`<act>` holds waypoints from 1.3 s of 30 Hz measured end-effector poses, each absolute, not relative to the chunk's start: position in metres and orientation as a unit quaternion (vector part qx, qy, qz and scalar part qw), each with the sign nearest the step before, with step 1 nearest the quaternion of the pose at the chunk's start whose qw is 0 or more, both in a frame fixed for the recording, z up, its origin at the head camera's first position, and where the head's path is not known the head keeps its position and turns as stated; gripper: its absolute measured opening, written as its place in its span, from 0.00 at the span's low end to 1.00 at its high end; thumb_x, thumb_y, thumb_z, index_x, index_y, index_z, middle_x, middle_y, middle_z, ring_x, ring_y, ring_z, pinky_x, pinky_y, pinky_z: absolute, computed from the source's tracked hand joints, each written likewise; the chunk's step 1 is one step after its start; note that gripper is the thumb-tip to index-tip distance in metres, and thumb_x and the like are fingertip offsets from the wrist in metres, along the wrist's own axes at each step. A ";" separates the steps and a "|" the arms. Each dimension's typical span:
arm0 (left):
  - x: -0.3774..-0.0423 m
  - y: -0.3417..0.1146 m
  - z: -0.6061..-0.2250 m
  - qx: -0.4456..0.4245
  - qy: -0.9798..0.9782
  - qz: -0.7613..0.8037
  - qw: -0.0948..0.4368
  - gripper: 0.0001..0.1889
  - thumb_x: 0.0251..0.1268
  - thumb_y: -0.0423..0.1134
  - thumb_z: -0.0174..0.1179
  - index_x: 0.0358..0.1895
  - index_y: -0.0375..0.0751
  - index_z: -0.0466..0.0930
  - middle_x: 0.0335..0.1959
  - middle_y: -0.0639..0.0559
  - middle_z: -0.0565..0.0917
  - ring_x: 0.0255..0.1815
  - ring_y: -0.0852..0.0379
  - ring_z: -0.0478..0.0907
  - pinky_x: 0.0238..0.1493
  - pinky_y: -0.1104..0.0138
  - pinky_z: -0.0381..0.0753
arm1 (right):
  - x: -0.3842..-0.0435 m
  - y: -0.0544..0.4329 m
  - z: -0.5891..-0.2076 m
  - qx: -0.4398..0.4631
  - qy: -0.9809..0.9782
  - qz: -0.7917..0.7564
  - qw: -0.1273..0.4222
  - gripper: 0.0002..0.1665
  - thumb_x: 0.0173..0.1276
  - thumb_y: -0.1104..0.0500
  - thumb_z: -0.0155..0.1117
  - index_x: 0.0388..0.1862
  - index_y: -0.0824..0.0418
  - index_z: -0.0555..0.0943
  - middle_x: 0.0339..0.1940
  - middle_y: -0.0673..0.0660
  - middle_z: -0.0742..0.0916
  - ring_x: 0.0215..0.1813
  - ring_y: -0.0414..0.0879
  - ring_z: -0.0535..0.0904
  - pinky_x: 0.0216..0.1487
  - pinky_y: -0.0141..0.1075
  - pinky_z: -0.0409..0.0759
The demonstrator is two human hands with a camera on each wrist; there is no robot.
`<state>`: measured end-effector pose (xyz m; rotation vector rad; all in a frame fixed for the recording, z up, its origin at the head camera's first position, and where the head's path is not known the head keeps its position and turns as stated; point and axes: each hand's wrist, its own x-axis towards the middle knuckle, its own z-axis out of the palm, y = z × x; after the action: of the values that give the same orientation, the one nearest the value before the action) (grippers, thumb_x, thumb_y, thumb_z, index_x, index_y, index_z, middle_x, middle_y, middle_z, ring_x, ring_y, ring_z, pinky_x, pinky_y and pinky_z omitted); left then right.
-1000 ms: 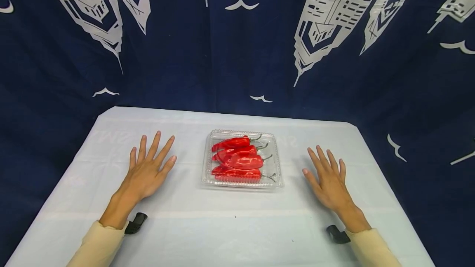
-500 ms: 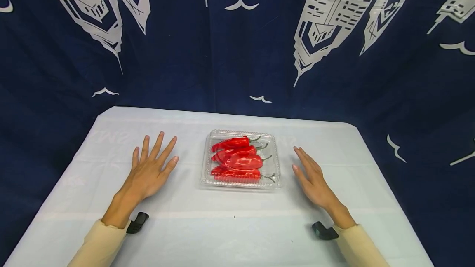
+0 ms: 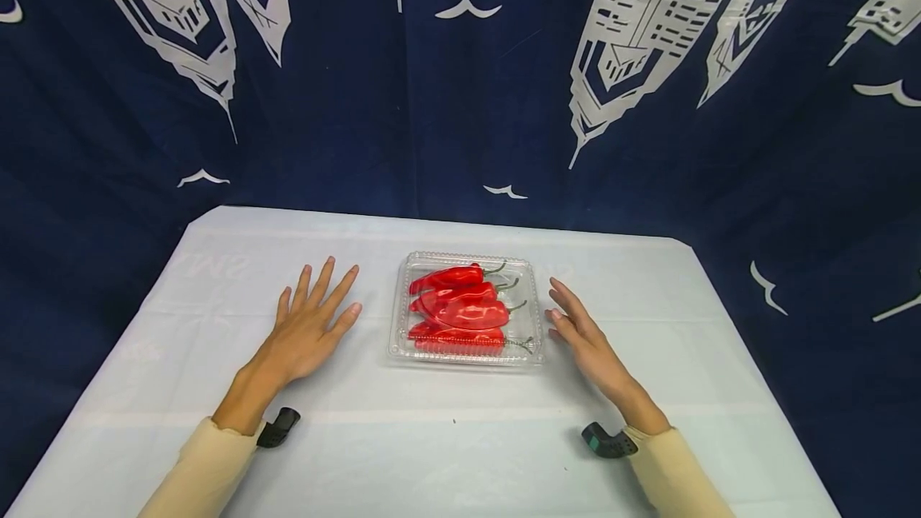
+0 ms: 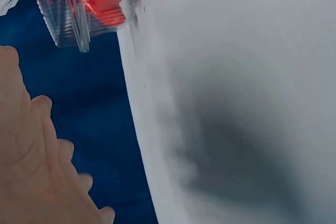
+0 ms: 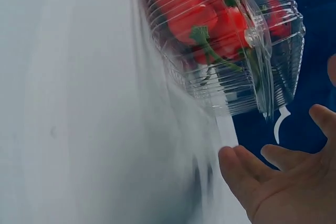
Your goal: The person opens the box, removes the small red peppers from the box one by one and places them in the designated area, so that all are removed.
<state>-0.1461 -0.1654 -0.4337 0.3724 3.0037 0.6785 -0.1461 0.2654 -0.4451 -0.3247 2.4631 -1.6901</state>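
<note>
Right grip nearer clear lidded box enclosing peppers; curtain behind.

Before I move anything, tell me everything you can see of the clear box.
The clear box looks like thin plastic, roughly square, with ribbed sides and a bumpy rim. Its lid looks closed; I can't make out any latch. Inside lie several red peppers, their green stems toward your right. It sits flat on the white table, between the left hand and the right hand, which is nearer. Neither hand appears to touch it.
</note>
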 end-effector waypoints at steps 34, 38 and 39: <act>-0.168 -0.141 -0.453 0.182 0.743 0.607 0.214 0.48 0.61 0.36 0.70 0.80 0.55 0.49 0.70 0.38 0.66 0.59 0.46 0.79 0.52 0.66 0.83 | -0.152 0.259 -0.460 -0.129 0.779 -0.607 0.088 0.36 0.80 0.55 0.52 0.82 0.47 0.54 0.79 0.66 0.63 0.73 0.68 0.68 0.60 0.25 0.75; -0.169 -0.142 -0.457 0.171 0.712 0.639 0.236 0.50 0.59 0.32 0.71 0.80 0.54 0.50 0.70 0.39 0.65 0.57 0.49 0.79 0.51 0.66 0.83 | -0.152 0.259 -0.461 -0.129 0.777 -0.610 0.088 0.36 0.80 0.55 0.52 0.82 0.48 0.54 0.79 0.67 0.63 0.73 0.68 0.68 0.60 0.25 0.75; -0.169 -0.142 -0.458 0.169 0.704 0.647 0.240 0.50 0.58 0.31 0.71 0.79 0.54 0.50 0.70 0.39 0.64 0.56 0.50 0.79 0.51 0.66 0.83 | -0.152 0.259 -0.461 -0.130 0.777 -0.610 0.088 0.36 0.80 0.55 0.52 0.82 0.48 0.54 0.79 0.67 0.63 0.73 0.68 0.68 0.60 0.25 0.75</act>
<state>-0.1693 -0.1418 -0.4579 0.4619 1.9270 1.7714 -0.1523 0.2592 -0.4606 -0.3868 2.3122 -1.8169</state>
